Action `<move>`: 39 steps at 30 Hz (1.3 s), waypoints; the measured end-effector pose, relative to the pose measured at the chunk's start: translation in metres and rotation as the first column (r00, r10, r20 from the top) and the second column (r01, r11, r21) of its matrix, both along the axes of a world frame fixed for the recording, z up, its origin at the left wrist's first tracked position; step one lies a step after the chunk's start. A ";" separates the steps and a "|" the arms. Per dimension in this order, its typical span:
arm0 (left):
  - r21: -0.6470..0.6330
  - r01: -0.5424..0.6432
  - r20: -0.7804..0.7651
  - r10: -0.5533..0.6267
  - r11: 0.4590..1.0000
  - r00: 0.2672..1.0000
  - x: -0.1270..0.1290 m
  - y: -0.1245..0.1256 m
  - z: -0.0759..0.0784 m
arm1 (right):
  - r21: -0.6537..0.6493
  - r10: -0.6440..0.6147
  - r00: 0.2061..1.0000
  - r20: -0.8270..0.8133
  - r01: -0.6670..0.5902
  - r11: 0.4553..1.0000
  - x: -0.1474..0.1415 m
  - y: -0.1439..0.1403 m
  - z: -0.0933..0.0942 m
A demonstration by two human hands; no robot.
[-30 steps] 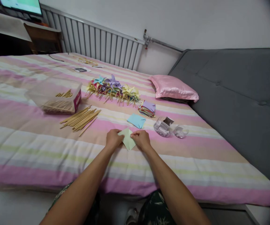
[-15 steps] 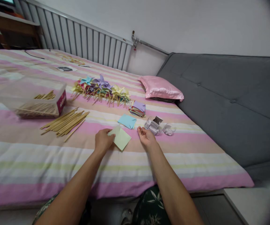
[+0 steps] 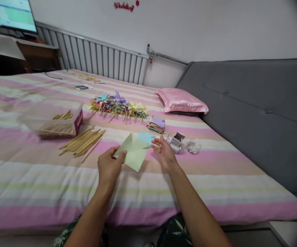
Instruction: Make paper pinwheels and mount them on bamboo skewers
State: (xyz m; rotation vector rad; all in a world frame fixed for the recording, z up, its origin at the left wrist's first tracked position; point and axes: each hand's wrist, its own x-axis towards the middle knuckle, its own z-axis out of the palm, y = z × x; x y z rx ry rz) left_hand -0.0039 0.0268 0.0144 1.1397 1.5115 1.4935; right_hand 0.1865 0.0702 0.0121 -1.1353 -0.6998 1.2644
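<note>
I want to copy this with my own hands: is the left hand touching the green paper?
Touching. The head view shows the left hand pinching the green paper at its left corner, thumb on top.

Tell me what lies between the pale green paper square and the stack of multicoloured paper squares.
A light blue paper piece lies there on the striped bedspread, partly hidden by the pale green paper square, as the head view shows.

A pale green paper square (image 3: pixel 135 155) tilts above a striped bed (image 3: pixel 143 192), its left corner pinched in the left fingers (image 3: pixel 123 156) and another corner pointing toward the near edge. A light blue paper square (image 3: pixel 146 137) lies beyond, partly covered from view.
</note>
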 end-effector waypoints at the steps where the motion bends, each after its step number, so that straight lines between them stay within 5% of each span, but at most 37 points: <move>1: 0.013 -0.017 0.049 0.016 1.000 0.999 0.001 -0.002 0.003 | -0.022 0.146 0.989 -0.025 -0.147 0.989 -0.008 -0.009 0.007; 4: 0.015 -0.047 0.193 0.044 0.999 0.980 0.006 -0.007 0.008 | 0.025 0.353 0.935 -0.042 -0.353 0.935 -0.035 -0.032 0.019; 11: -0.101 0.143 0.467 -0.079 0.985 0.881 0.007 -0.016 0.015 | 0.071 0.188 0.982 0.003 -0.188 0.980 -0.051 -0.037 0.015; 15: -0.200 0.273 0.566 -0.116 0.941 0.816 0.002 -0.017 0.026 | 0.080 0.222 0.973 0.068 -0.227 0.971 -0.042 -0.038 0.017; 19: -0.154 0.404 0.545 -0.263 0.902 0.796 0.001 -0.019 0.033 | 0.114 0.269 0.946 0.178 -0.292 0.950 -0.038 -0.041 0.018; 27: -0.200 0.363 0.502 -0.223 0.910 0.836 0.012 -0.024 0.027 | 0.128 0.281 0.885 0.372 -0.349 0.929 -0.037 -0.041 0.013; 32: -0.188 0.360 0.567 -0.198 0.914 0.799 0.010 -0.023 0.029 | 0.150 0.359 0.906 0.225 -0.396 0.906 -0.030 -0.040 0.022; 39: -0.188 0.375 0.631 -0.182 0.908 0.754 0.002 -0.021 0.030 | 0.285 0.463 0.798 0.386 -0.581 0.762 -0.004 -0.045 0.033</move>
